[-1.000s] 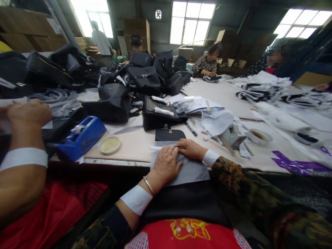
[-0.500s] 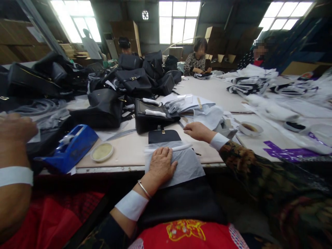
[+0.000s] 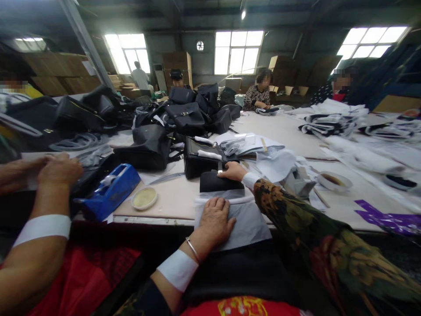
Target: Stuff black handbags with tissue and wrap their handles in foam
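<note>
My left hand [image 3: 215, 217] lies flat, fingers spread, on a grey plastic bag [image 3: 245, 221] that hangs over the table's front edge. My right hand [image 3: 233, 171] reaches forward and grips the top of a small black wallet-like pouch [image 3: 219, 182] with a gold clasp, just beyond the bag. Behind the pouch stands an open black handbag [image 3: 200, 158] with white paper rolls in it.
A co-worker's hands [image 3: 59, 171] work at the left beside a blue tape dispenser [image 3: 110, 191] and a round dish [image 3: 144, 197]. Black handbags [image 3: 184, 114] are piled at the back left. Paper scraps, a tape roll [image 3: 332, 180] and purple strips [image 3: 388, 217] lie right. Other people sit across the table.
My right hand left the grey bag, swung right over the scraps, then came back and closed on the black pouch. My left hand stayed pressed on the bag.
</note>
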Demonstrator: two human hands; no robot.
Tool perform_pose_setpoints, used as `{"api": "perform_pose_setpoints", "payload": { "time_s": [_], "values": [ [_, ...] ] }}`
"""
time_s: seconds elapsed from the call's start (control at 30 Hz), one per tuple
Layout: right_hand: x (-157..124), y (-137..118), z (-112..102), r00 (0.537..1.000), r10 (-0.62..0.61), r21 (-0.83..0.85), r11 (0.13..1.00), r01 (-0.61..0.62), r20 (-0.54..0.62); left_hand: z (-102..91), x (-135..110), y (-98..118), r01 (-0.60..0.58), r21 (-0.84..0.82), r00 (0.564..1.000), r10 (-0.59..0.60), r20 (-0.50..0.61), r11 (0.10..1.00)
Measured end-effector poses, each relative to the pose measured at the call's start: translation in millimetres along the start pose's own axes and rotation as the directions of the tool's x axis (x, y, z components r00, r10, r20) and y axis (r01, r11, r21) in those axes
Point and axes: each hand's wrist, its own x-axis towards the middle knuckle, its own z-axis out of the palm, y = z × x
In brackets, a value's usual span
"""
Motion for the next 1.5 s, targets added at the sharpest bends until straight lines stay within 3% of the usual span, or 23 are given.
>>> {"api": "perform_pose_setpoints", "payload": {
  "time_s": [0.1,0.17,0.27,0.33,0.43,0.57,0.77,0.83,0.9,0.93,0.97,1.03,1.1,1.17,1.27,1.33,1.43,1.5],
  "values": [
    [-12,0,-25,0.993,-0.085,0.010,0.996,0.085,0.084,-0.3,1,-1,-0.014,-0.011,1.000,0.014,0.006,1.000],
    [-29,-5,-32,0.968,-0.221,0.019,0.975,0.220,0.116,1.4,1,-1,-0.010,-0.019,1.000,0.010,0.000,1.000],
    [-66,-11,-27,0.862,-0.505,0.072,0.862,0.501,0.046,6.3,0,-2,0.013,-0.035,1.000,-0.014,-0.018,0.999],
    [-92,-8,-18,0.804,-0.593,0.157,0.792,0.590,-0.028,9.8,-2,-3,0.009,-0.058,0.999,-0.012,-0.050,0.998],
    [-123,5,0,0.822,-0.547,0.344,0.750,0.566,-0.159,13.5,-6,-6,-0.051,-0.088,0.995,0.042,-0.094,0.995],
    [-149,20,34,0.859,-0.413,0.529,0.677,0.512,-0.303,13.5,-16,-14,-0.166,-0.108,0.985,0.159,-0.070,0.980],
    [-179,15,71,0.787,-0.508,0.283,0.743,0.606,-0.350,-3.1,-39,-30,-0.306,-0.226,0.951,0.284,-0.125,0.925],
    [-184,13,75,0.772,-0.526,0.242,0.747,0.620,-0.356,-7.3,-54,-33,-0.254,-0.285,0.960,0.205,-0.191,0.924],
    [-186,13,77,0.766,-0.543,0.208,0.752,0.626,-0.344,-6.3,-73,-35,-0.069,-0.369,0.962,-0.036,-0.272,0.927],
    [-187,13,77,0.762,-0.556,0.184,0.754,0.630,-0.332,-3.7,-82,-35,0.064,-0.427,0.939,-0.199,-0.281,0.902],
    [-188,12,78,0.756,-0.574,0.150,0.756,0.637,-0.316,0.1,-90,-34,0.206,-0.499,0.898,-0.365,-0.245,0.842],
    [-190,11,79,0.743,-0.610,0.044,0.764,0.644,-0.275,9.4,-103,-34,0.437,-0.649,0.810,-0.586,-0.017,0.623],
    [-194,8,81,0.736,-0.638,-0.084,0.765,0.638,-0.225,18.9,-107,-33,0.538,-0.766,0.777,-0.558,0.290,0.351],
    [-197,5,83,0.739,-0.648,-0.179,0.761,0.624,-0.184,26.3,-104,-34,0.523,-0.846,0.809,-0.373,0.455,0.104],
    [-199,4,86,0.732,-0.650,-0.166,0.760,0.629,-0.203,31.5,-94,-33,0.425,-0.874,0.870,-0.161,0.467,-0.235],
    [-197,7,86,0.734,-0.619,-0.035,0.770,0.637,-0.281,30.9,-89,-32,0.389,-0.831,0.888,-0.078,0.453,-0.398],
    [-190,14,77,0.786,-0.501,0.248,0.762,0.599,-0.361,24.3,-82,-27,0.384,-0.786,0.891,-0.031,0.454,-0.485],
    [-184,21,63,0.852,-0.404,0.416,0.749,0.517,-0.331,16.7,-77,-20,0.388,-0.775,0.878,-0.054,0.475,-0.499]
  ]
}}
